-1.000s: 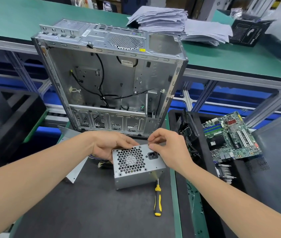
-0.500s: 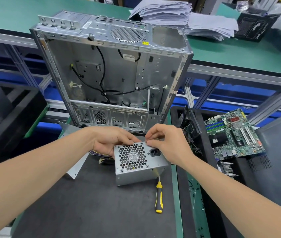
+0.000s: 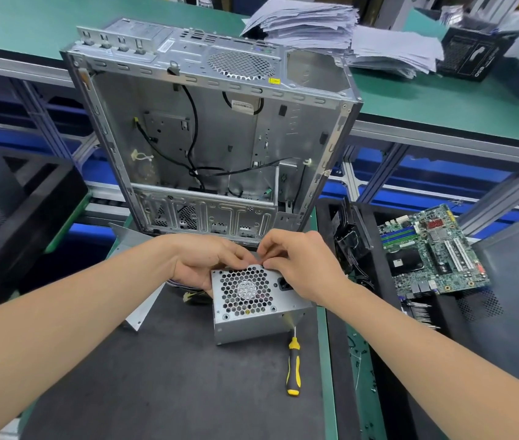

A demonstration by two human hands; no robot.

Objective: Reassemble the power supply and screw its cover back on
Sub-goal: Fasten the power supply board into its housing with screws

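Observation:
A silver power supply with a honeycomb fan grille and a black socket stands on the dark mat. My left hand grips its far left edge, beside a bundle of coloured wires. My right hand rests over its far right corner, fingertips pinched at the top edge next to the left fingers; what they pinch is hidden. A black and yellow screwdriver lies on the mat just right of the unit, its tip toward the unit's corner.
An open, bare computer case stands upright right behind my hands. A flat metal panel lies under my left forearm. A motherboard and cables sit in a black tray on the right. Paper stacks lie on the green bench behind.
My right fingertips have closed in toward my left fingers at the unit's top edge. The power supply and screwdriver stay where they were; the view has shifted slightly.

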